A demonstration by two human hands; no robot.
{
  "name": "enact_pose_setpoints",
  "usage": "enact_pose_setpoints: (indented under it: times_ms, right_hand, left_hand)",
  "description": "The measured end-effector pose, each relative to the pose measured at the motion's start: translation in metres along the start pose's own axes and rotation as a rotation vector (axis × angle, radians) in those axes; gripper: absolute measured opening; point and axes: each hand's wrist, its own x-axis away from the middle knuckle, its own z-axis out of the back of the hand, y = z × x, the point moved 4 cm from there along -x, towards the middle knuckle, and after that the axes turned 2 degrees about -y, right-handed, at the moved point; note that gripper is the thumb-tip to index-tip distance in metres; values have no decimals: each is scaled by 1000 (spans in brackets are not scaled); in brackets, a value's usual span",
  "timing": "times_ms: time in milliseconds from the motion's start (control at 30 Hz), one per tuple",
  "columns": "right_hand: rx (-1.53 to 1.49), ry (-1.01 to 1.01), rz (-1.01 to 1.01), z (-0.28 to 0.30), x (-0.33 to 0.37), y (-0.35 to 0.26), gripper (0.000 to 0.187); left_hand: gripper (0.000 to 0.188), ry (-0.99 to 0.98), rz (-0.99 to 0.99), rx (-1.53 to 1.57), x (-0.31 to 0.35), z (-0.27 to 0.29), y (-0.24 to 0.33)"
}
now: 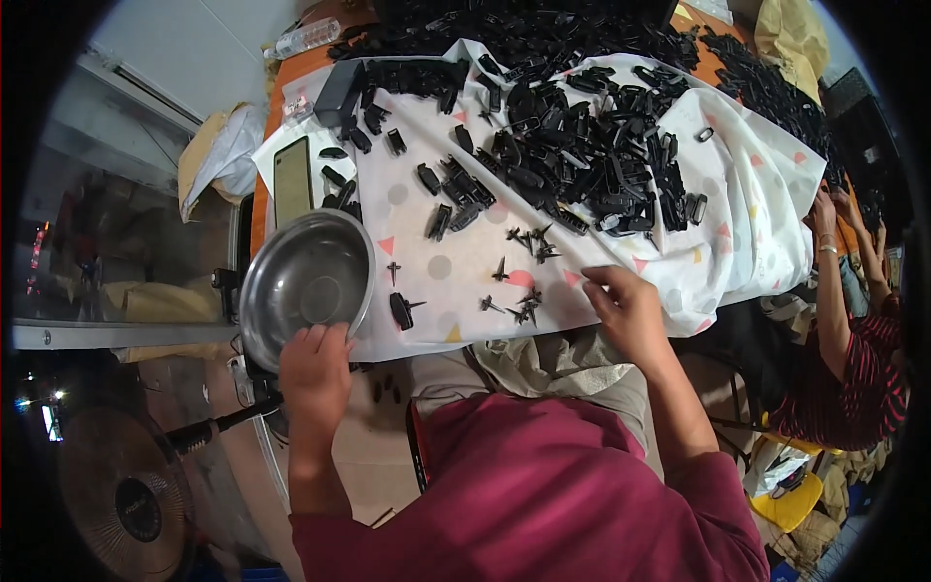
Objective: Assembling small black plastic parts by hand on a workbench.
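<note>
A round steel bowl is tipped up at the left edge of the cloth, its bare inside showing. My left hand is closed over the bowl's near rim. Over the cloth's front edge, to the right, is my right hand, thumb and forefinger bent but apart, with nothing visible between them. Left of it lie small black pointed pieces in loose clusters. A black part with a thin pin rests near the bowl. Farther back, black plastic housings lie scattered in front of a large heap.
A phone-like slab and a dark grey box are at the back left, near a clear plastic bottle. The patterned white cloth bunches up at right. Another person's arm reaches in at far right. A fan stands lower left.
</note>
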Motion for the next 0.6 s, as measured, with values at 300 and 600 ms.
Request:
enact_pose_setpoints:
  times_ms: [300, 600]
  right_hand:
    - [217, 140, 149, -3, -46, 4, 16]
    - [752, 201, 249, -46, -184, -54, 16]
  left_hand:
    - [20, 67, -40, 155, -78, -33, 30]
    - [15, -259, 51, -362, -169, -115, 56]
